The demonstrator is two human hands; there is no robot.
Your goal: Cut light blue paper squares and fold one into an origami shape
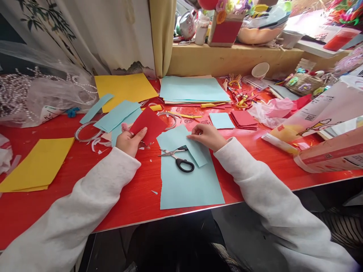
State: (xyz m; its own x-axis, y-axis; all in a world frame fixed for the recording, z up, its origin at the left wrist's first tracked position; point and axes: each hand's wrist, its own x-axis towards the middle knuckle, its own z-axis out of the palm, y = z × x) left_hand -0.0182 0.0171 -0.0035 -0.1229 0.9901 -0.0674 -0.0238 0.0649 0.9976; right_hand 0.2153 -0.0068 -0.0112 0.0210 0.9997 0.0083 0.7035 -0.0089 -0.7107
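Observation:
My left hand is closed on a piece of red paper, thumb on top, held above the table. With fingers pinched, my right hand grips the upper end of a light blue paper strip. That strip lies over a large light blue sheet near the table's front edge. Black-handled scissors rest on the sheet between my hands, and the strip partly covers one handle. Beyond my right hand sit a small stack of blue paper squares and a stack of red paper squares.
Yellow sheets lie at the left, with folded blue paper and tape rolls nearer the middle. A stack of blue sheets is at the back. Plastic packages crowd the right; a bag of beads stands far left.

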